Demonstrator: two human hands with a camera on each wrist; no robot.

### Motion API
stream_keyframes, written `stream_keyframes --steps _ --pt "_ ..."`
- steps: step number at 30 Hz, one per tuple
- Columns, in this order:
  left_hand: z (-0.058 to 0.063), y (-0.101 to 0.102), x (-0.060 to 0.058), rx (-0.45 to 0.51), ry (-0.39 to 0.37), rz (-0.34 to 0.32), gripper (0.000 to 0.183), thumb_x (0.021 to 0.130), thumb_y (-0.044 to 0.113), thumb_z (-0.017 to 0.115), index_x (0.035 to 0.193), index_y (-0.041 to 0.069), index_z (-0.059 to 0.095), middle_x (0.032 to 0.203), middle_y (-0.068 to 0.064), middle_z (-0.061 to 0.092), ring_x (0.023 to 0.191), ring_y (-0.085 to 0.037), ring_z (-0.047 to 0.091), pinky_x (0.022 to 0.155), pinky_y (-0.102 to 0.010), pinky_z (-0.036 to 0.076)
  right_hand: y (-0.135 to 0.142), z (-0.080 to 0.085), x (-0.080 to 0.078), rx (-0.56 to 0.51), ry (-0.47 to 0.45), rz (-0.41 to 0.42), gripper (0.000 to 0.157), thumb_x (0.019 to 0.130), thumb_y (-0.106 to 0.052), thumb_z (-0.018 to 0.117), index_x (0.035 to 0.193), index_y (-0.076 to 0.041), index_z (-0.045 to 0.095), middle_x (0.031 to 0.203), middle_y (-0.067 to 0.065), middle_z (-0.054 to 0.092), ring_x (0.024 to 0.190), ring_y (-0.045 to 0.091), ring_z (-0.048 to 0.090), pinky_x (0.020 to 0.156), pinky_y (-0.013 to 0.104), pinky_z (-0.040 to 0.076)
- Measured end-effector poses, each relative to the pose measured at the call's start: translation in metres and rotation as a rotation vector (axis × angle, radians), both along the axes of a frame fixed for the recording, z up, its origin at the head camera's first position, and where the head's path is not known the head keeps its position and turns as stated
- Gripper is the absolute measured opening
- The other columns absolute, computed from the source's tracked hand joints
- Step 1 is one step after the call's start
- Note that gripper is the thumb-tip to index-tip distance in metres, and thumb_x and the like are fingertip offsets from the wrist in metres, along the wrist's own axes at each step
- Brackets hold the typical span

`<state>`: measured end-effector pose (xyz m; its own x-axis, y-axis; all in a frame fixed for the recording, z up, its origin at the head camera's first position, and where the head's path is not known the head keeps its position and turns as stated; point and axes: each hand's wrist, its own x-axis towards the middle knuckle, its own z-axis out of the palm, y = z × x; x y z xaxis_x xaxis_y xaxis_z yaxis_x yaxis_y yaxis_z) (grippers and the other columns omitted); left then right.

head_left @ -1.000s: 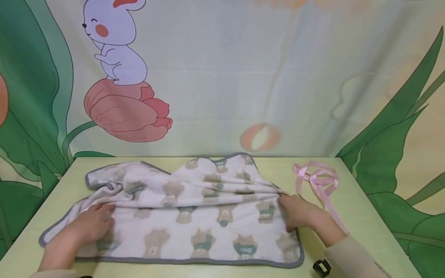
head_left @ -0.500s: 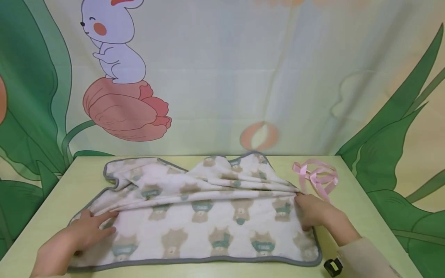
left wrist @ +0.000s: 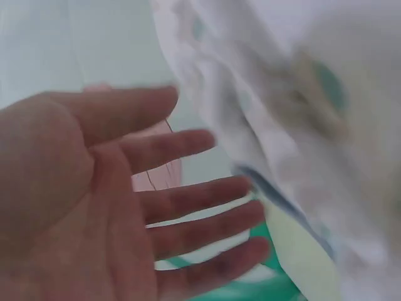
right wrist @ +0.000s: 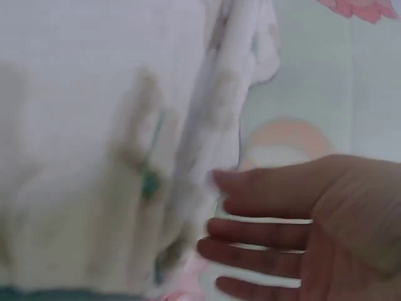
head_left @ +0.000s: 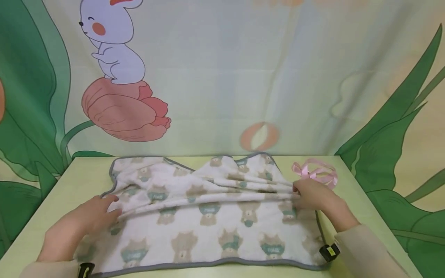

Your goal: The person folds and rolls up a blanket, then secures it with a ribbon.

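Observation:
A white fleece blanket [head_left: 222, 220] with brown and teal bears and grey edging lies across the table, creased into long folds toward its far side. My left hand [head_left: 92, 216] is over its left part, fingers extended and spread in the left wrist view, with nothing between them. At the right side my right hand [head_left: 318, 197] is beside the gathered folds. In the right wrist view, that hand's fingers are fairly straight and the thumb stands apart from them; its fingertips are close to the cloth, and contact is hard to tell.
A looped pink ribbon [head_left: 316, 172] lies at the table's back right, partly hidden behind my right hand. The pale green table [head_left: 361, 231] meets a printed curtain [head_left: 215, 77] at its back edge. Black wrist-worn devices [head_left: 329, 253] show near the sleeves.
The blanket has shifted to the right and its crumpled left part has spread out flatter. Both hands moved right, and the left has shifted slightly up over the cloth.

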<state>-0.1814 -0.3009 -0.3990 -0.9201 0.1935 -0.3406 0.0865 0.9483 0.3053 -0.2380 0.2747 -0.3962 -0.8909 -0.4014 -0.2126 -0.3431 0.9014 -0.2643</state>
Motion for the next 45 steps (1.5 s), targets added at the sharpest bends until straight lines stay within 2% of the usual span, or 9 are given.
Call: stream_keyframes --steps 7,10,15,17,20,24,31,39,45 --pt "0.016 0.032 -0.044 -0.004 0.153 0.01 0.054 0.105 0.011 0.041 0.149 -0.018 0.027 0.143 -0.047 0.032 0.13 -0.066 0.034 0.101 -0.073 0.034 -0.039 -0.008 -0.044 -0.011 0.061 0.135 0.035 0.101 -0.007 0.06 0.131 0.01 0.055 0.119 0.023 0.066 0.106 0.036 0.065 0.089 0.049 0.051" --pt "0.013 0.036 -0.065 0.007 0.133 0.045 0.056 0.106 0.014 0.036 0.15 -0.018 0.022 0.148 -0.044 0.028 0.136 -0.063 0.029 0.103 -0.074 0.031 -0.048 -0.016 -0.055 -0.015 0.031 0.178 0.033 0.103 -0.003 0.054 0.134 0.01 0.052 0.119 0.022 0.064 0.109 0.037 0.063 0.092 0.049 0.049" --pt "0.002 0.033 -0.083 0.141 -0.015 0.06 0.064 0.11 0.024 0.029 0.154 -0.017 0.011 0.157 -0.041 0.015 0.145 -0.058 0.015 0.114 -0.069 0.018 -0.053 -0.026 -0.065 -0.055 -0.005 0.225 0.017 0.107 -0.003 0.043 0.117 0.004 0.055 0.095 0.013 0.059 0.095 0.03 0.06 0.085 0.046 0.046" --pt "-0.003 0.03 -0.087 0.174 -0.071 0.07 0.068 0.111 0.03 0.029 0.156 -0.016 0.006 0.159 -0.04 0.014 0.146 -0.058 0.012 0.115 -0.067 0.015 -0.053 -0.029 -0.066 -0.043 -0.043 0.214 0.019 0.109 -0.008 0.042 0.118 0.003 0.055 0.096 0.015 0.06 0.096 0.031 0.061 0.086 0.047 0.046" --pt "-0.01 0.027 -0.088 0.148 -0.122 0.095 0.076 0.111 0.044 0.027 0.157 -0.013 0.006 0.159 -0.038 0.016 0.145 -0.059 0.013 0.113 -0.07 0.016 -0.049 -0.032 -0.066 0.004 -0.096 0.14 0.036 0.111 -0.02 0.041 0.134 0.005 0.053 0.123 0.024 0.062 0.117 0.039 0.06 0.1 0.051 0.045" --pt "-0.014 0.023 -0.088 0.074 -0.136 0.081 0.081 0.11 0.053 0.022 0.155 -0.013 0.02 0.157 -0.038 0.024 0.143 -0.059 0.021 0.111 -0.071 0.022 -0.038 -0.036 -0.066 0.054 -0.105 0.024 0.056 0.111 -0.034 0.041 0.148 0.008 0.045 0.151 0.03 0.043 0.14 0.046 0.041 0.114 0.055 0.032" --pt "-0.015 0.016 -0.085 0.003 -0.115 0.036 0.077 0.111 0.05 0.022 0.15 -0.016 0.032 0.151 -0.04 0.033 0.139 -0.06 0.03 0.108 -0.07 0.028 -0.018 -0.034 -0.062 0.07 -0.123 -0.105 0.054 0.107 -0.033 0.047 0.14 0.009 0.053 0.145 0.029 0.051 0.129 0.04 0.053 0.105 0.054 0.041" --pt "-0.015 0.02 -0.086 -0.028 -0.134 0.056 0.08 0.11 0.054 0.026 0.152 -0.015 0.028 0.152 -0.042 0.028 0.14 -0.062 0.024 0.108 -0.074 0.024 -0.015 -0.036 -0.061 0.053 -0.058 -0.112 0.052 0.106 -0.03 0.05 0.138 0.011 0.053 0.138 0.029 0.056 0.123 0.041 0.056 0.101 0.055 0.043" --pt "-0.012 0.028 -0.082 -0.032 0.021 0.04 0.073 0.108 0.052 0.037 0.149 -0.008 0.041 0.147 -0.042 0.035 0.134 -0.062 0.032 0.102 -0.08 0.023 -0.026 -0.034 -0.056 -0.024 0.049 -0.054 0.049 0.107 -0.036 0.052 0.128 0.008 0.058 0.124 0.025 0.062 0.118 0.042 0.058 0.1 0.055 0.045"
